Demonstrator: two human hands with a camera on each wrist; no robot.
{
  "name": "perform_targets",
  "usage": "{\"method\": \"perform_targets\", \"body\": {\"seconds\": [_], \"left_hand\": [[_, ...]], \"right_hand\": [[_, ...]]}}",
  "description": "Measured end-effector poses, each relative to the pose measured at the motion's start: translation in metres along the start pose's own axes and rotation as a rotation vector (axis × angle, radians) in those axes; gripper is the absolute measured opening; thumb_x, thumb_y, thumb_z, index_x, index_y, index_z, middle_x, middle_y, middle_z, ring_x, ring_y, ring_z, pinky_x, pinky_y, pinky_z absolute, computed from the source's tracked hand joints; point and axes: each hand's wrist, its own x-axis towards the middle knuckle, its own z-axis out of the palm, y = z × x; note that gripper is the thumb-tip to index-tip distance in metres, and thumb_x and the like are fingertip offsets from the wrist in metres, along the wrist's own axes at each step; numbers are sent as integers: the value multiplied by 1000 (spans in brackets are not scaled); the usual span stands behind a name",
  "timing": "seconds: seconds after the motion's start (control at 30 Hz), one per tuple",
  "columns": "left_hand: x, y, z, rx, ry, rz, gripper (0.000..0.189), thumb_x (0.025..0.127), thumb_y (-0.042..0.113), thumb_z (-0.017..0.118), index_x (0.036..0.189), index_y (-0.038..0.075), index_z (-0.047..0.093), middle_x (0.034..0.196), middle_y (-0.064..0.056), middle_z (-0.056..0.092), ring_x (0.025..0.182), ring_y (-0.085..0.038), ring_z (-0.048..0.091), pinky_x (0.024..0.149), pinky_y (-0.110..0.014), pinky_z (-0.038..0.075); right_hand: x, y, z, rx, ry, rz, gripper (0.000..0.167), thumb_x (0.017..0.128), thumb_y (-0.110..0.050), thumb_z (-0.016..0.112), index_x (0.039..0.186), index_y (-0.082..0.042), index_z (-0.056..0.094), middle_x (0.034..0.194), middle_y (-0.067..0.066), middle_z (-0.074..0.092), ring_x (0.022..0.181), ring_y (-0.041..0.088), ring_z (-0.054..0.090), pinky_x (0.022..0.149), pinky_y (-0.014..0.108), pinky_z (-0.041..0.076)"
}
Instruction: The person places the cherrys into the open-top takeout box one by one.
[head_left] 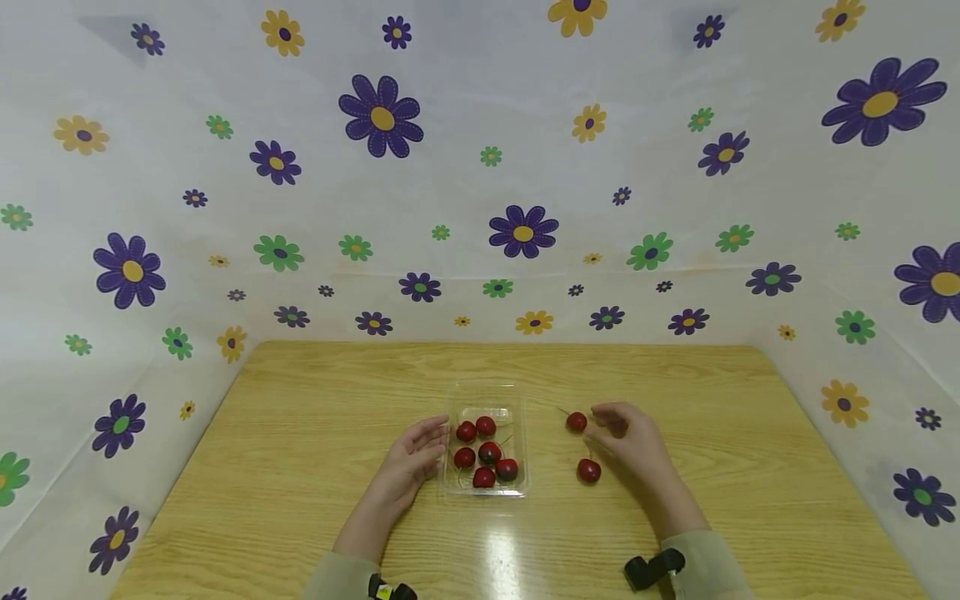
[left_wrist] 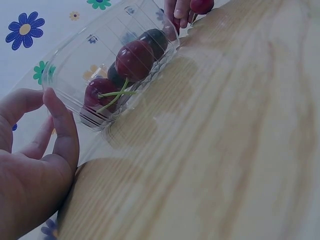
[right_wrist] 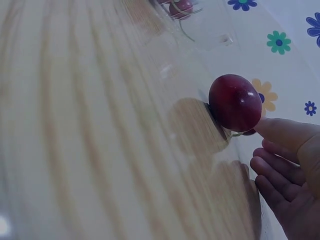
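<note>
A clear plastic box (head_left: 487, 493) stands on the table with several dark red cherries (head_left: 490, 452) in it, some with green stems. My left hand (head_left: 408, 462) is at the box's left side, thumb and fingertips right at the wall, fingers loosely bent. To the right of the box lie two loose cherries. My right hand (head_left: 633, 437) is beside the far cherry (head_left: 576, 422), thumb and fingers apart, their tips just right of it. Nearer to me lies the other cherry (head_left: 588, 471); in the right wrist view this near cherry (right_wrist: 235, 103) mostly hides the far one.
The wooden table (head_left: 315, 417) has a glossy surface with a bright reflection in front of the box. White flowered cloth (head_left: 450, 192) rises behind the table and on both sides. Dark wrist cameras (head_left: 654, 568) sit on both sleeves.
</note>
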Motion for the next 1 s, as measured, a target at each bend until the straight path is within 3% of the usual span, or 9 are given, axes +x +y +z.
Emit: {"method": "perform_targets", "body": {"seconds": [0.13, 0.47, 1.0], "left_hand": [[-1, 1, 0, 1, 3, -6, 61, 100, -8, 57, 158, -9, 37, 123, 9, 65, 111, -3, 63, 77, -15, 55], [-2, 3, 0, 2, -11, -5, 61, 100, -6, 59, 158, -8, 37, 125, 8, 64, 112, -3, 63, 77, -15, 55], [-3, 4, 0, 4, -19, 1, 61, 101, -5, 60, 157, -9, 38, 125, 8, 65, 113, -5, 63, 77, -16, 55]], "right_hand": [[2, 1, 2, -14, -15, -7, 39, 93, -10, 82, 128, 4, 70, 119, 21, 74, 110, 36, 70, 100, 48, 58], [6, -1, 7, -16, -46, 69, 40, 93, -15, 79, 131, -3, 71, 119, 15, 74, 112, 32, 67, 104, 50, 53], [9, -5, 9, -27, -51, 70, 38, 92, -13, 79, 127, -2, 72, 113, 15, 74, 106, 31, 67, 98, 47, 54]]}}
